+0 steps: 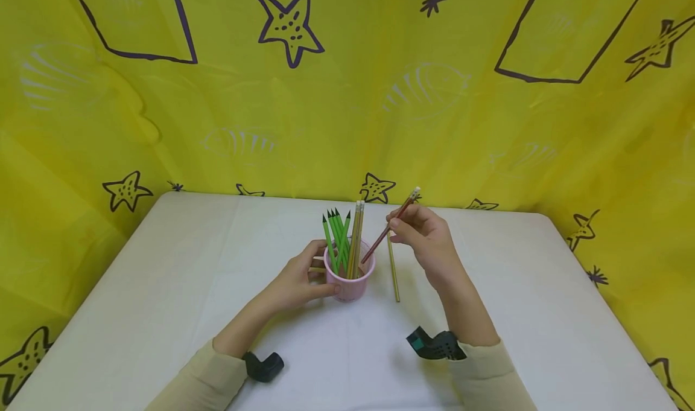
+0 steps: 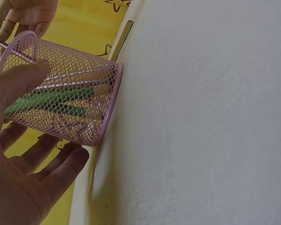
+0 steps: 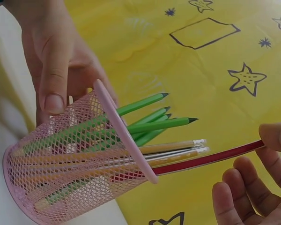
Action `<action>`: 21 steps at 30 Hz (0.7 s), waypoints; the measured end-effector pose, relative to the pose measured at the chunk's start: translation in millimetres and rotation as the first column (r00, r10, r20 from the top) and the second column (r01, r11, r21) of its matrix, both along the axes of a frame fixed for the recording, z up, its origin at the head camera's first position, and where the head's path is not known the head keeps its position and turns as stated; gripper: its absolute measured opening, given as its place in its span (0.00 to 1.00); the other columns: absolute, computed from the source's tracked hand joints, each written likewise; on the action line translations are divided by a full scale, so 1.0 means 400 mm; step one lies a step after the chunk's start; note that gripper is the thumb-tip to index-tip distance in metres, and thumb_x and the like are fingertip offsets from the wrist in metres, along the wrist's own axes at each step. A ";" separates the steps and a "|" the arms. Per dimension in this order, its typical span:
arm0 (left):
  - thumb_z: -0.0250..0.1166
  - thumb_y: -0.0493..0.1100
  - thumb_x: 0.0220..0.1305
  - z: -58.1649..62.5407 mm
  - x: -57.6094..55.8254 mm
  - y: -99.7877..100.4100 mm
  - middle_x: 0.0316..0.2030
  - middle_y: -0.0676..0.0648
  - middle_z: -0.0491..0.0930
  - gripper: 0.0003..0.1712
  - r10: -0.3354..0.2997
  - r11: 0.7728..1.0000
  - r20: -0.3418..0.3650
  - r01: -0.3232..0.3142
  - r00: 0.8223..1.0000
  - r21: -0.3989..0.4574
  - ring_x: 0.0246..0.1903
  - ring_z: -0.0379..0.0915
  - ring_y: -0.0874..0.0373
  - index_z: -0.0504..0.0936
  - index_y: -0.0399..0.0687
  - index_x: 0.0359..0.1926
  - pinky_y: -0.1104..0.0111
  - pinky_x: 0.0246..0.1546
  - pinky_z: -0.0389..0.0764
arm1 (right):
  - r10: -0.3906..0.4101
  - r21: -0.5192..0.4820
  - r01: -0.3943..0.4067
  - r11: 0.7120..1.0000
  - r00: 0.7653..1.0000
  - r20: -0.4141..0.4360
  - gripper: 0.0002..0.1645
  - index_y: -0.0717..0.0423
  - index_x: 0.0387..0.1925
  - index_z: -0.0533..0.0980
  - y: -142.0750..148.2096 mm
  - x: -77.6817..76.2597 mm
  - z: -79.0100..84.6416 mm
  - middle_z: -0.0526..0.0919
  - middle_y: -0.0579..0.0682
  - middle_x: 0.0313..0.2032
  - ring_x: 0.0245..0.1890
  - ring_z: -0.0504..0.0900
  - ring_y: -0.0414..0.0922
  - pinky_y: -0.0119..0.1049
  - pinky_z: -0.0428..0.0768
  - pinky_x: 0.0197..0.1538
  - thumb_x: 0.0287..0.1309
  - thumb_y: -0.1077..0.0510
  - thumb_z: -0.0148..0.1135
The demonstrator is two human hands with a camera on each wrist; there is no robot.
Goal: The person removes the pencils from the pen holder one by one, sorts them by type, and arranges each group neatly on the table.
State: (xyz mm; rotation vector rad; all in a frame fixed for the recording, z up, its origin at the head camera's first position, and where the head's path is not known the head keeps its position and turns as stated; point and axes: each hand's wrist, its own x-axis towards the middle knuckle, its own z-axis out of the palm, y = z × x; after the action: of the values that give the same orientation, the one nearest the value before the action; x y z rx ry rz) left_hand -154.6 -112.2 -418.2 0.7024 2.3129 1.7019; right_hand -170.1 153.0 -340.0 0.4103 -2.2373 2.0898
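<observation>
A pink mesh pencil cup (image 1: 350, 290) stands upright on the white table, and my left hand (image 1: 295, 282) holds it from the left, thumb in front and fingers round the far side. Inside it several green pencils (image 3: 159, 123) lean with dark points up, beside gold pencils (image 1: 355, 239) with white erasers up. Between thumb and fingertips my right hand (image 1: 426, 242) pinches a red pencil (image 3: 210, 157), tilted, its eraser end up and its lower end inside the cup's rim. Another gold pencil (image 1: 393, 272) lies on the table between the cup and my right hand.
The white table (image 1: 163, 314) reaches back to a yellow cloth backdrop (image 1: 347, 127) with starfish and fish drawings. Dark wrist cameras, a left one (image 1: 264, 367) and a right one (image 1: 437, 344), sit at the sleeve cuffs.
</observation>
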 end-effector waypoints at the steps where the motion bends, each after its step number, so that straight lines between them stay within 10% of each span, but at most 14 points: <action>1: 0.75 0.36 0.54 0.000 0.000 0.000 0.60 0.40 0.73 0.44 -0.001 1.000 -0.001 0.001 1.000 0.000 0.57 0.76 0.45 0.62 0.46 0.68 0.59 0.59 0.80 | -0.002 -0.009 0.002 1.000 1.000 -0.004 0.08 0.61 0.44 0.75 0.002 0.000 0.001 0.82 0.51 0.43 0.45 0.82 0.43 0.35 0.86 0.47 0.67 0.62 0.61; 21: 0.73 0.36 0.58 -0.002 -0.001 -0.005 0.63 0.37 0.71 0.44 0.026 0.999 0.037 -0.026 0.999 0.018 0.59 0.75 0.42 0.59 0.48 0.71 0.60 0.55 0.82 | -0.103 -0.255 0.097 0.962 0.995 -0.010 0.14 0.68 0.48 0.72 0.042 -0.011 0.013 0.82 0.51 0.42 0.44 0.84 0.44 0.41 0.85 0.51 0.68 0.61 0.60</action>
State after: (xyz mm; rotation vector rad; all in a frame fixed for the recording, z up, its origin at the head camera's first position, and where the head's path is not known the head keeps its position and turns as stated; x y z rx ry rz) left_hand -154.8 -114.2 -418.8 0.6420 2.2943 1.7350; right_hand -174.5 169.7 -334.8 0.2964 -1.8981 2.2648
